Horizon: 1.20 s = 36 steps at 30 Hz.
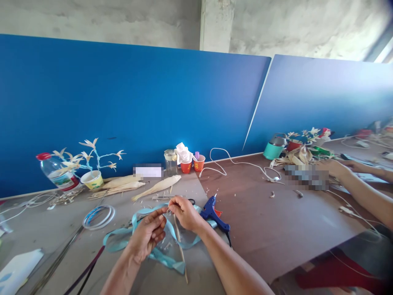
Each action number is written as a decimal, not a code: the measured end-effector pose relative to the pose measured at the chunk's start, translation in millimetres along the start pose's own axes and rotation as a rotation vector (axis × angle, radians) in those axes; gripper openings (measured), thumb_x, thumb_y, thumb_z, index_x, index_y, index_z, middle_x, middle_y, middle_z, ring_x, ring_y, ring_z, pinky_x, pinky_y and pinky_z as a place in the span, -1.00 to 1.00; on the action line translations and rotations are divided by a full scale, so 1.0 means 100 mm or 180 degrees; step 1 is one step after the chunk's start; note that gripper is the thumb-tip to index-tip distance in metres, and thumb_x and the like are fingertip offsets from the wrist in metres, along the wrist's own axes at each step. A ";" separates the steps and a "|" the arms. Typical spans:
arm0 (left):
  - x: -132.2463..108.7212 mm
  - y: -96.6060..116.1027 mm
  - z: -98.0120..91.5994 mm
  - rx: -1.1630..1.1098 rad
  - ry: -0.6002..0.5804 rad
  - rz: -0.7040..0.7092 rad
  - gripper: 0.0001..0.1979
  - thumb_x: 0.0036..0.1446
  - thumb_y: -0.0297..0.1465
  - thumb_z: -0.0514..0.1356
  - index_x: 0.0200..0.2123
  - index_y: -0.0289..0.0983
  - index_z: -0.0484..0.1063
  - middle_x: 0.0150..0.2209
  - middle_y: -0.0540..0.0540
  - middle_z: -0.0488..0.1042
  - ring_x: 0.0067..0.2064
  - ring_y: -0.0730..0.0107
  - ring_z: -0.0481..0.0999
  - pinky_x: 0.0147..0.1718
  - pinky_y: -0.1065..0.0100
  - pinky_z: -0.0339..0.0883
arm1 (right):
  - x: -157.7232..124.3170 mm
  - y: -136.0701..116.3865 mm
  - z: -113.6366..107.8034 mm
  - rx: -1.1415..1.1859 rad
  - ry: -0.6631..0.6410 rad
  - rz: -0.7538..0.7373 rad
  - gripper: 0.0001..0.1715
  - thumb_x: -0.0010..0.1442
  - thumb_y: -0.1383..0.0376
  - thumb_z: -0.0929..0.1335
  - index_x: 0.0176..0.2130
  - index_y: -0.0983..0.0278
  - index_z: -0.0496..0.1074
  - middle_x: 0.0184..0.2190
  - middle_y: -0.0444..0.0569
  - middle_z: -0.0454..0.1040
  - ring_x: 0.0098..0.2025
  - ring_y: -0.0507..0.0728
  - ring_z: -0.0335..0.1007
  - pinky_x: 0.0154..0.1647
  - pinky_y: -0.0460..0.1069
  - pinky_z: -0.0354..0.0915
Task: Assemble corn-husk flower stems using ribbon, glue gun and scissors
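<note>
Both hands meet: left hand (147,234) and right hand (185,212) pinch the teal ribbon (172,262) (thin stick (181,254) alongside).

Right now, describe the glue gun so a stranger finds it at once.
Below the long blue partition, find the person's right hand over the table. Just right of it lies the glue gun: the only dark blue, pistol-shaped tool there.

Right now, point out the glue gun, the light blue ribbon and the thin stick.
glue gun (211,210): head view, blue body.
light blue ribbon (168,261): head view, wide lower tail.
thin stick (186,277): head view, lower end.
</note>
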<state>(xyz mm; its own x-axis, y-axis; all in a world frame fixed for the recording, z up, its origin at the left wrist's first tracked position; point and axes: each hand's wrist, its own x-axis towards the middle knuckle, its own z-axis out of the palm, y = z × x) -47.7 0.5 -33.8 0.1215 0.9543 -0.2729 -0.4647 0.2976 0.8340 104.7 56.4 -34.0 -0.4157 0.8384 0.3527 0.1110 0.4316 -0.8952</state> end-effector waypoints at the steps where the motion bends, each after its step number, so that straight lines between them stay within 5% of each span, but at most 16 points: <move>1: 0.00 0.00 -0.01 -0.0013 -0.0023 -0.0044 -0.66 -0.14 -0.35 0.38 -0.27 -0.33 0.40 -0.61 0.13 0.27 -0.71 0.81 -0.06 -0.71 0.58 -0.09 | 0.00 -0.01 0.00 -0.0014 -0.0021 -0.0006 -0.89 0.16 0.37 0.24 -0.41 0.28 0.31 -0.51 -0.16 0.33 -0.43 0.00 0.22 -0.39 -0.12 0.15; 21: 0.02 0.01 -0.10 -0.0206 -0.0406 -0.0412 -0.77 -0.06 -0.40 0.33 -0.33 -0.40 0.42 -0.58 0.11 0.18 -0.69 0.81 -0.13 -0.75 0.62 -0.12 | 0.01 -0.05 -0.04 0.0246 -0.0437 0.0092 -0.84 0.14 0.43 0.23 -0.44 0.26 0.31 -0.49 -0.14 0.44 -0.38 0.03 0.39 -0.36 -0.12 0.22; 36: 0.08 -0.05 -0.11 -0.0191 -0.0298 -0.0497 -0.73 -0.11 -0.41 0.35 -0.31 -0.39 0.41 -0.59 0.12 0.21 -0.70 0.81 -0.10 -0.74 0.62 -0.13 | 0.00 -0.03 -0.04 -0.0073 -0.0366 -0.0133 -0.83 0.10 0.48 0.24 -0.41 0.27 0.36 -0.47 -0.14 0.45 -0.37 0.03 0.35 -0.31 -0.11 0.21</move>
<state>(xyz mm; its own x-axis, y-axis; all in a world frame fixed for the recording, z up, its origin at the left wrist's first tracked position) -54.1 6.2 -45.2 0.2760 0.8957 -0.3487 -0.4850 0.4430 0.7540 108.3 56.8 -29.7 -0.5210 0.7764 0.3547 0.1114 0.4739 -0.8735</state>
